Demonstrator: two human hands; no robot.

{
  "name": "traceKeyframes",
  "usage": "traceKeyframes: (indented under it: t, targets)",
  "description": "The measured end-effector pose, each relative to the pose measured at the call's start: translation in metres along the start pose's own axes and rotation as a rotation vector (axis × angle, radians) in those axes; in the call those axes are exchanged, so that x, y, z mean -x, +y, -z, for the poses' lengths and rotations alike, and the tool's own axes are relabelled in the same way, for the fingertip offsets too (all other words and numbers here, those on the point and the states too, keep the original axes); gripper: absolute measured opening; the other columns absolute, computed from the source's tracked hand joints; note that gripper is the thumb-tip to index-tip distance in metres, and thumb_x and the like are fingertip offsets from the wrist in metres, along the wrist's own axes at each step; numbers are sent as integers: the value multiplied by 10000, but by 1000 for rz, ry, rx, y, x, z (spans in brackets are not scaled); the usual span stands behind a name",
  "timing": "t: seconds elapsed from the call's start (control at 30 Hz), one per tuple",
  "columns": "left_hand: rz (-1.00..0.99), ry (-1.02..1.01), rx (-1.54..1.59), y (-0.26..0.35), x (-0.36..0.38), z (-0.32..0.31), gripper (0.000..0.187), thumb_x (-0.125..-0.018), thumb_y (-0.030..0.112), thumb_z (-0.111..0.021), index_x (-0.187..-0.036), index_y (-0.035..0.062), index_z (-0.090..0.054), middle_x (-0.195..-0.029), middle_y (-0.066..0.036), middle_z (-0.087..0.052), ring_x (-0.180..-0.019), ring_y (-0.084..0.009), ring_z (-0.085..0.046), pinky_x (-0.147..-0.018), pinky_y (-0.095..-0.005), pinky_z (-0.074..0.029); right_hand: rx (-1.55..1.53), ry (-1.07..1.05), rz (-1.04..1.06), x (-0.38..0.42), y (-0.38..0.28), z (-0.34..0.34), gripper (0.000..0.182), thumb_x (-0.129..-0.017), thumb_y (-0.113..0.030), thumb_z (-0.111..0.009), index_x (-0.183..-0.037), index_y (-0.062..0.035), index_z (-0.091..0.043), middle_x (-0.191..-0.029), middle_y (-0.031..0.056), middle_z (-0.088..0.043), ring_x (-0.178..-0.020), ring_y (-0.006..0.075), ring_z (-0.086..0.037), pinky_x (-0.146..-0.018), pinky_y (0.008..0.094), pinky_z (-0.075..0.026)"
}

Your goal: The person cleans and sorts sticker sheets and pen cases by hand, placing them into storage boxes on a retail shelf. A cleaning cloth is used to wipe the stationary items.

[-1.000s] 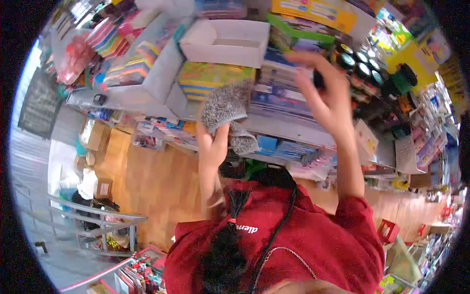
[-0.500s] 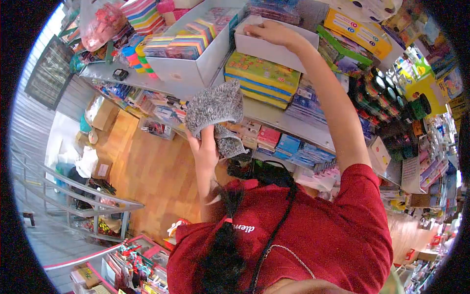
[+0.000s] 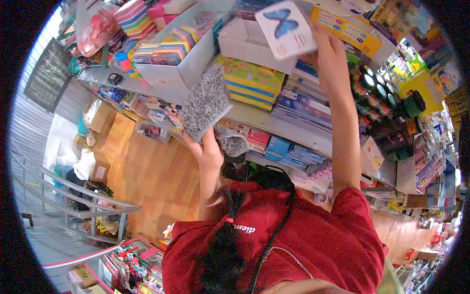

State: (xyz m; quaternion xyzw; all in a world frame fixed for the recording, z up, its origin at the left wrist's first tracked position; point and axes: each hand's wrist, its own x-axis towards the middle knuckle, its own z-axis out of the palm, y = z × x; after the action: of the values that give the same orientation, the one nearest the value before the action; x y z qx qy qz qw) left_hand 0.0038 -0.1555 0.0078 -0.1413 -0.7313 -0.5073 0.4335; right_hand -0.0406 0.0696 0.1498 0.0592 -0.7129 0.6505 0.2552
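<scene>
My left hand (image 3: 209, 153) is closed on a fuzzy grey cloth (image 3: 204, 105), which stands up above the fingers with another fold hanging beside them. In my right hand (image 3: 331, 61) is a flat white box with a blue butterfly (image 3: 293, 40) printed on it, gripped at its right edge. It is raised over the right end of an open white carton (image 3: 241, 48) on the shelf. Directly below that carton lies a stack of yellow-green boxes (image 3: 252, 81).
A larger white bin (image 3: 169, 76) with colourful packets stands left of the carton. Flat packs (image 3: 303, 105) are piled to the right, near dark round containers (image 3: 379, 90). A lower shelf holds blue packs (image 3: 277, 147). Metal railing (image 3: 105, 212) runs at the left above the wooden floor (image 3: 152, 171).
My right hand has come out of the white carton and moved right, now holding the butterfly box. The grey cloth in my left hand has tilted and spread upright. The view has shifted slightly.
</scene>
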Motion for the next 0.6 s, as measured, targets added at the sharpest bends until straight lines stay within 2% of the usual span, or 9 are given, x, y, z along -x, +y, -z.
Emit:
traceKeyframes:
  t: [0.1,0.2,0.23,0.3,0.33,0.4,0.47,0.53,0.6]
  targets:
    - [-340,-99,66,8,6,-14,333,-815,85,-485,-1125,-38,-477,-1209,-167,-447,-1100,-250,-435,-927,-372,-320,-58,21,-155,60,10,9,409,-897,-238,-364,-1232,-16,-436,-1053,55,-556,-876,104,-553,-679,243,-478]
    - [-185,-377,358,60,9,-44,457,-745,101,-503,-1182,-21,-452,-1269,-209,-397,-1185,-311,-379,-975,-413,-276,65,-57,-318,112,8,13,421,-885,-195,-400,-1249,15,-395,-1095,87,-531,-946,135,-524,-749,252,-453]
    - [-155,-446,371,78,11,-56,488,-726,108,-506,-1194,-17,-446,-1281,-221,-383,-1205,-326,-362,-987,-425,-261,168,-94,36,131,27,16,403,-880,-182,-424,-1227,23,-411,-1110,92,-512,-984,146,-489,-836,272,-406]
    - [-448,-499,120,91,9,-75,514,-713,126,-508,-1204,-11,-441,-1288,-237,-368,-1216,-343,-346,-994,-443,-248,-50,-115,-86,155,22,22,339,-873,-107,-402,-1171,50,-431,-1108,118,-522,-1002,144,-476,-881,278,-368]
    - [-421,-464,204,99,2,-82,499,-726,122,-497,-1203,-11,-442,-1286,-230,-374,-1218,-331,-345,-995,-432,-248,-83,-90,-161,165,19,28,322,-862,-59,-385,-1153,70,-432,-1099,152,-546,-1010,148,-483,-878,274,-370]
    - [-354,-390,372,115,-6,-93,469,-751,114,-474,-1203,-11,-444,-1282,-217,-385,-1222,-307,-345,-998,-408,-248,56,-108,-150,180,18,40,349,-852,-38,-384,-1184,63,-418,-1149,170,-526,-1052,183,-493,-894,279,-363]
    - [319,-656,621,117,-2,-91,472,-766,117,-468,-1218,-12,-425,-1287,-201,-385,-1235,-289,-321,-1002,-381,-241,88,-105,-42,191,18,43,421,-842,-25,-381,-1259,34,-363,-1241,205,-450,-1140,260,-457,-924,284,-340]
    - [625,-776,720,121,8,-95,509,-770,132,-476,-1246,-17,-375,-1305,-193,-358,-1247,-281,-298,-1009,-364,-226,79,-167,-34,200,13,47,476,-847,-57,-376,-1306,28,-284,-1335,201,-327,-1223,274,-351,-982,301,-268]
    - [539,-773,712,121,34,-110,590,-764,158,-498,-1286,-28,-293,-1336,-193,-306,-1257,-285,-273,-1020,-357,-204,17,-126,2,209,32,54,507,-849,-133,-382,-1311,35,-261,-1369,180,-278,-1271,257,-264,-1020,309,-199]
